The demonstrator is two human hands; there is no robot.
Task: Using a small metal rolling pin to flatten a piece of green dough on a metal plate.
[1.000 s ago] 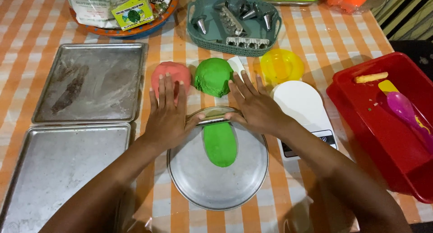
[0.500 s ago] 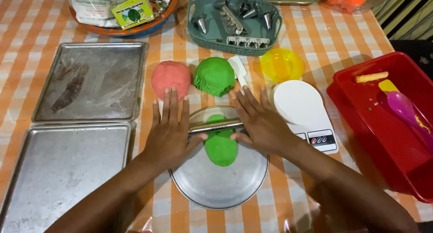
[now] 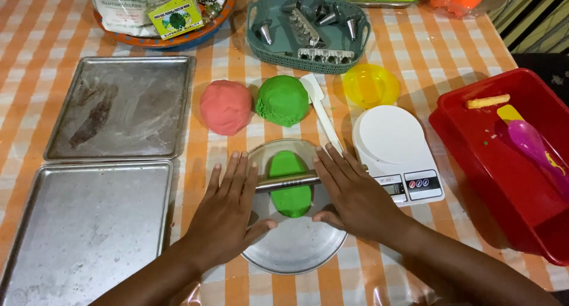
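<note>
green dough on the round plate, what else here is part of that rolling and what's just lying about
In use: left hand, right hand, metal rolling pin, flattened green dough, round metal plate.

Lying about: pink dough ball, green dough ball, two baking trays, white scale, yellow bowl, red tub.

A home kitchen table — checked cloth, baking trays, kitchen scale, piping nozzles.

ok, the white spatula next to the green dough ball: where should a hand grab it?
Probably by the narrow handle of the white spatula, from above. The handle runs toward the person between the round metal plate and the white scale. Its near end is hidden under the right hand, so grip mid-handle; the blade sits against the green dough ball.
</note>
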